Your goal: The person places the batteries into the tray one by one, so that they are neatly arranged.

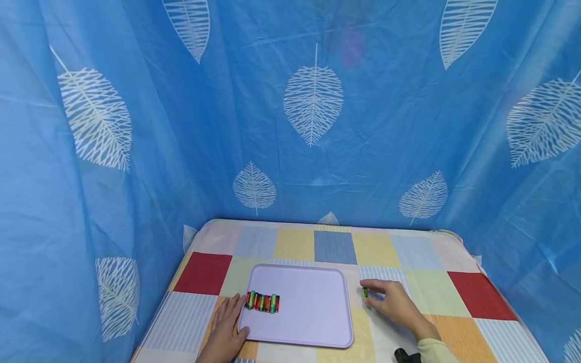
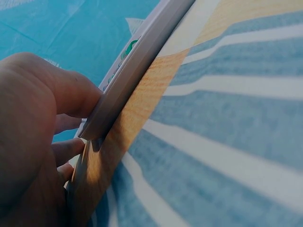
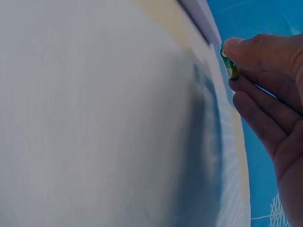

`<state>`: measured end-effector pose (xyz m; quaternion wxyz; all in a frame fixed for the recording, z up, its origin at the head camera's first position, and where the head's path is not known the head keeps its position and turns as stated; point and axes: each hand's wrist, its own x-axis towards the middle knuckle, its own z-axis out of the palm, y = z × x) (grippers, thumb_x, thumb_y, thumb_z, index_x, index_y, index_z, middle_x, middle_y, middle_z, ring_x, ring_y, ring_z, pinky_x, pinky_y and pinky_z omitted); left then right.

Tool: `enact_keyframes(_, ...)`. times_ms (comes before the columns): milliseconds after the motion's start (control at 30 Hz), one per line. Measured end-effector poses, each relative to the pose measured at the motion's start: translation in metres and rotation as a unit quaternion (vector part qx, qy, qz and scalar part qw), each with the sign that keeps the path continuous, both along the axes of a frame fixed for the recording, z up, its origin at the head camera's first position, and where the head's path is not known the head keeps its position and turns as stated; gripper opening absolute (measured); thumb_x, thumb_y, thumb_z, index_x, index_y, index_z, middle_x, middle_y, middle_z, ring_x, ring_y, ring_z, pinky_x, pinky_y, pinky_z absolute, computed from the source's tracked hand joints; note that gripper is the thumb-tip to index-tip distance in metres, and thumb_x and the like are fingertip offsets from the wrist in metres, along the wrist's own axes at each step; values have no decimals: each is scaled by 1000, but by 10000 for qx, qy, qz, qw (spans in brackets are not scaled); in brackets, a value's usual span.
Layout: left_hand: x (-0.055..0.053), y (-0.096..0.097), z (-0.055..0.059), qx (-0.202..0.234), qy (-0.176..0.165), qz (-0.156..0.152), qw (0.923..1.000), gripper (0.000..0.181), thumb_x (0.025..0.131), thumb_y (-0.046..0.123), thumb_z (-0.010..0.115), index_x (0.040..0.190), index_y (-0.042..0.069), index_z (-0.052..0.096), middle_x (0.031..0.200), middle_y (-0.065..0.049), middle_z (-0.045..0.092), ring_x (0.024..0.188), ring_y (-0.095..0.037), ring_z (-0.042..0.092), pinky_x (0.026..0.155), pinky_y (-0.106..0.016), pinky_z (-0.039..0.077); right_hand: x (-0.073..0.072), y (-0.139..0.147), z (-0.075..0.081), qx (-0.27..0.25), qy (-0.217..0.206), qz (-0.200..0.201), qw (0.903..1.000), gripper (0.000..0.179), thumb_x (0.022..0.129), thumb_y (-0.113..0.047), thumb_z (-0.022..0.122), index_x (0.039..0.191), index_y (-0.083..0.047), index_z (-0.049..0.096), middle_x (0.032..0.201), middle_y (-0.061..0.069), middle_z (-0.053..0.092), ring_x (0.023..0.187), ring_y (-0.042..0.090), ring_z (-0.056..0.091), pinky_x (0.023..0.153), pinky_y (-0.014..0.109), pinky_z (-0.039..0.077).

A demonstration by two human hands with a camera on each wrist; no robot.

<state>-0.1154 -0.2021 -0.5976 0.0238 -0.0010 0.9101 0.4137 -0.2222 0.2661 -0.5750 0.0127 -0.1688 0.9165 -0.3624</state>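
A pale lilac tray lies on the table, with a row of red and green batteries side by side near its left edge. My left hand rests at the tray's left side, fingers extended. In the left wrist view its thumb touches the tray's rim. Right of the tray, my right hand pinches a green battery between thumb and fingers. The right wrist view shows this battery held at the fingertips, its lower end gold-coloured.
A patchwork-patterned cloth covers the table. Blue curtains with white leaf prints stand behind it and on both sides. A black object shows by the right wrist at the bottom of the head view.
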Motion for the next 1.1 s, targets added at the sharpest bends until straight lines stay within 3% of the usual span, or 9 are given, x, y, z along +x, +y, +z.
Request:
enact_keyframes(233,-2,-1,1,-77,92,7,9999,82,89,8,77,164,3,47,172,-30,37,162,-56,16,130,-78,6,4,-23,3,-459,390,272,9978,45,90,-4,86,134,-4,77,129,12,80,115,32,79,98,43,66)
enact_keyframes(533,-2,-2,-2,4,102,-48,9999,82,88,9,78,164,4,47,172,-30,38,162,-57,16,129,-79,6,11,-77,6,-1198,184,381,9919,44,88,-3,87,131,-2,78,128,11,81,119,32,78,104,43,64)
enact_keyframes(800,0,-2,-2,63,97,-30,9999,82,88,7,78,164,4,47,172,-29,37,163,-56,14,129,-78,4,16,-122,1,-1391,438,697,9869,43,87,-4,88,130,-2,78,126,10,82,114,31,80,104,41,64)
enact_keyframes(1100,1,-1,1,84,112,0,9999,83,87,7,78,164,3,47,172,-30,37,162,-56,14,129,-79,4,21,-164,-5,-1266,520,866,9868,44,87,-5,88,130,-3,79,126,6,82,115,27,80,103,40,65)
